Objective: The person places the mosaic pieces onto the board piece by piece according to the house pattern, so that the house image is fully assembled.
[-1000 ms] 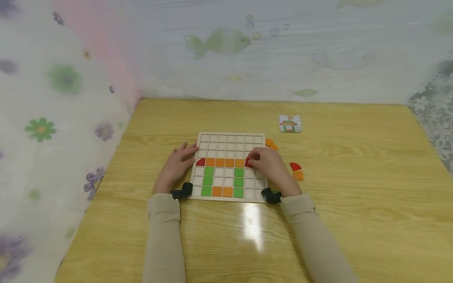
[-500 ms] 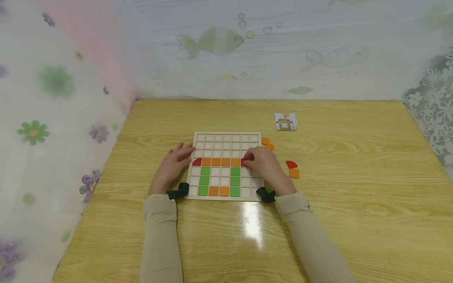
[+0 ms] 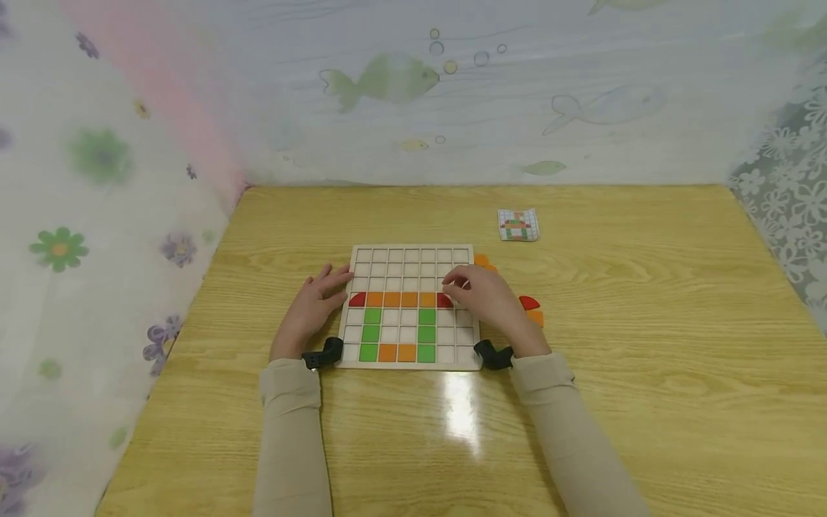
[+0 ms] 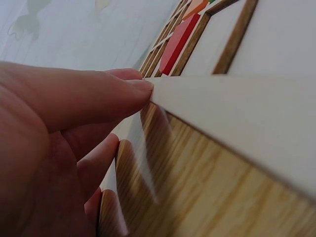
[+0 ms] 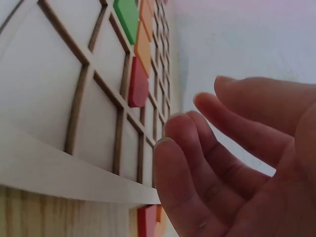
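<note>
A wooden grid board lies on the table with coloured pieces set in its cells. Across one row runs a line of orange squares, with a red quarter-circle at its left end and another red quarter-circle at its right. Green squares form two columns below. My left hand rests its extended fingers on the board's left edge. Just above the right-hand red piece hovers my right hand; in the right wrist view its loosely bent fingers hold nothing, apart from that red piece.
Orange pieces lie by the board's upper right edge. Farther right are a loose red quarter-circle and an orange square, partly behind my right hand. A small printed pattern card lies beyond the board.
My right fingers have let go of the red quarter-circle, which now sits in its cell, and have lifted slightly away. The left hand stays at the board's edge.
</note>
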The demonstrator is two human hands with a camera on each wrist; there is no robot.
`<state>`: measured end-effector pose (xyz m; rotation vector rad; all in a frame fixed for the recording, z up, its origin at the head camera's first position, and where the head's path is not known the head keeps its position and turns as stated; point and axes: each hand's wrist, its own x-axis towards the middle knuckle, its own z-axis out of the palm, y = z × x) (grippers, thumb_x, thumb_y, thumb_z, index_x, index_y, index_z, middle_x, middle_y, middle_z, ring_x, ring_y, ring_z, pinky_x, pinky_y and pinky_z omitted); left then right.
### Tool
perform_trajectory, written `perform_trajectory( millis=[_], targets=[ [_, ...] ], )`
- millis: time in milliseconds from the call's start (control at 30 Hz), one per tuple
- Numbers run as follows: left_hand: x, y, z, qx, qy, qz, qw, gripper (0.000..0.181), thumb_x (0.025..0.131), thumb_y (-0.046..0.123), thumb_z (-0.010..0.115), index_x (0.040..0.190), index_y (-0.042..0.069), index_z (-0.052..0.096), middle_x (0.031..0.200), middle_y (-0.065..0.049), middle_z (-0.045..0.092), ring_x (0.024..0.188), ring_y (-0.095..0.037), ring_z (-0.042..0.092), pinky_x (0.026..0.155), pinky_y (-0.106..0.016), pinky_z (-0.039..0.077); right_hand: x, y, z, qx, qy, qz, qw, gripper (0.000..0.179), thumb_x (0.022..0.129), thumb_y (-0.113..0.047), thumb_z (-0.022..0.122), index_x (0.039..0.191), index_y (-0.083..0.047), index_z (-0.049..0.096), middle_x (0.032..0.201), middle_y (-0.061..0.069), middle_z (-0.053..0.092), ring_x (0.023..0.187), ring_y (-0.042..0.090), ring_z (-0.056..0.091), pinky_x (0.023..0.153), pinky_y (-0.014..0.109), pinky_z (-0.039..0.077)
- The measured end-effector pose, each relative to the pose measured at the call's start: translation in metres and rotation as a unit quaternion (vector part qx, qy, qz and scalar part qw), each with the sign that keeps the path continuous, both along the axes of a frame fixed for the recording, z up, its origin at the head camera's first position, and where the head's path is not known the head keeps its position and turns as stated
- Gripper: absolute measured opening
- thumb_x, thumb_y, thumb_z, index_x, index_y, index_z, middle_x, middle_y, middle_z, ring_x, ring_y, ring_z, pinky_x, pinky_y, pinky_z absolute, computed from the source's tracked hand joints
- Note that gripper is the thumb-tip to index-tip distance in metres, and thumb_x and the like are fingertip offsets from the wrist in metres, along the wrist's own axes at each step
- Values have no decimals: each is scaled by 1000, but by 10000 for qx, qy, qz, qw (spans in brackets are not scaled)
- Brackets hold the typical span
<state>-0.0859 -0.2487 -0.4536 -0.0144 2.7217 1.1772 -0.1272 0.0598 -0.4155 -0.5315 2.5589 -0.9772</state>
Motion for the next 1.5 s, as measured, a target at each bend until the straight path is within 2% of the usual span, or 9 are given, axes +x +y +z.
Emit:
perform_trajectory(
  millis=[333, 533, 733, 933, 1133, 1267, 1500],
  targets=[
    [4, 2, -2, 23, -145, 26, 9999, 41, 91, 21, 51, 132, 23, 46, 140, 13, 31, 134, -11, 9, 109, -35, 0, 6, 19, 13, 86, 107, 562, 9983, 26, 89, -32, 53, 108, -16, 62, 93, -5, 60, 84, 13, 55, 74, 31, 46],
    [1, 0, 3, 77, 5, -21, 10000, 41, 92, 19, 51, 132, 21, 46, 140, 11, 32, 134, -12, 9, 109, -36, -1, 7, 33, 21, 276, 251, 664, 9971, 26, 90, -32, 52, 108, -16, 62, 95, -5, 60, 86, 11, 55, 77, 32, 46],
    [-1, -3, 5, 10, 0, 11, 10000, 41, 91, 19, 51, 132, 21, 46, 140, 11, 33, 134, -11, 9, 109, -34, 0, 14, 48, 24, 388, 252, 726, 9963, 26, 90, -30, 53, 108, -14, 62, 92, -5, 61, 83, 12, 55, 73, 32, 46],
    [0, -2, 2, 52, 3, -22, 10000, 40, 92, 21, 51, 131, 20, 47, 139, 12, 34, 134, -11, 9, 109, -34, -1, 28, 70, 18, 729, 428, 763, 9935, 25, 89, -26, 54, 107, -12, 64, 90, -4, 59, 80, 12, 54, 69, 31, 46],
    [1, -1, -2, 159, 18, -68, 9998, 40, 91, 21, 52, 131, 20, 47, 139, 13, 33, 134, -11, 9, 109, -34, -1, 44, 93, 8, 1193, 819, 934, 9850, 22, 86, -24, 59, 102, -9, 65, 87, -3, 54, 72, 9, 50, 64, 28, 45],
    [1, -1, -2, 161, 50, -51, 9998, 40, 91, 19, 52, 131, 20, 47, 139, 13, 34, 134, -10, 10, 109, -34, -1, 54, 107, 4, 1252, 985, 952, 9826, 24, 82, -25, 64, 101, -10, 64, 87, -2, 52, 69, 7, 47, 59, 25, 43],
    [1, -2, 0, 155, 101, -126, 9997, 41, 91, 18, 52, 132, 19, 46, 139, 11, 34, 134, -11, 9, 109, -34, -1, 67, 125, -2, 1107, 619, 701, 9894, 34, 77, -32, 69, 105, -14, 63, 89, -6, 50, 72, 7, 46, 62, 25, 42]
  ],
)
